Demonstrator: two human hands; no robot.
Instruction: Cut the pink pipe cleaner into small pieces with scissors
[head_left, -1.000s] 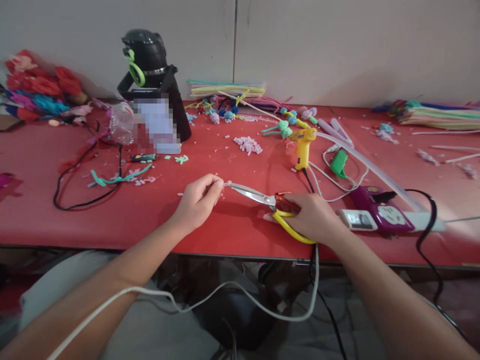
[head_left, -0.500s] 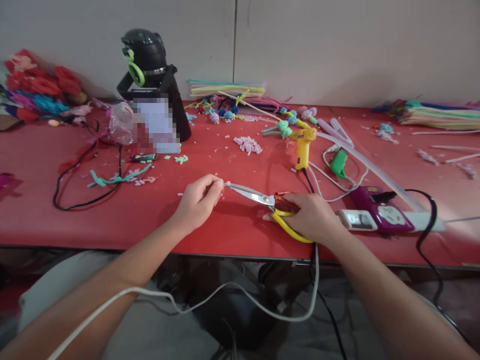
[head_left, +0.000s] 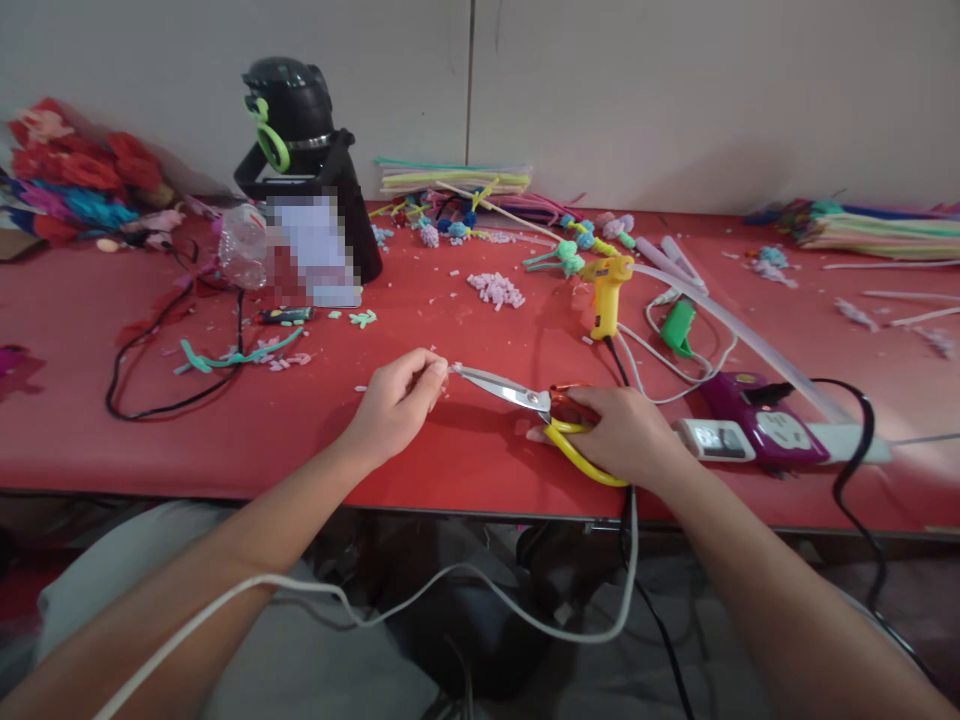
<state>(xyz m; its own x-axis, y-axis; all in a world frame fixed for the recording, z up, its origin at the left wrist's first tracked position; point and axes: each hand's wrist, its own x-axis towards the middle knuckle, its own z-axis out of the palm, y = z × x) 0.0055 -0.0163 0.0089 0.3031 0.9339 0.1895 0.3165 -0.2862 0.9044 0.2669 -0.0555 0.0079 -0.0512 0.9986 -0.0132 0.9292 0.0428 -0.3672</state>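
Note:
My right hand is wrapped round the handles, one red and one yellow, of the scissors. Their blades point left and look nearly closed, with the tips right by the fingertips of my left hand. That hand is closed in a pinch; a tiny pale bit shows at its fingertips, too small to make out. Behind the blades, a small pile of pale pink cut pieces lies on the red table.
A yellow glue gun stands behind my right hand, near a green clip-like object. Right of that hand is a purple power adapter with cables. A black bottle stands back left. Pipe cleaners lie back right.

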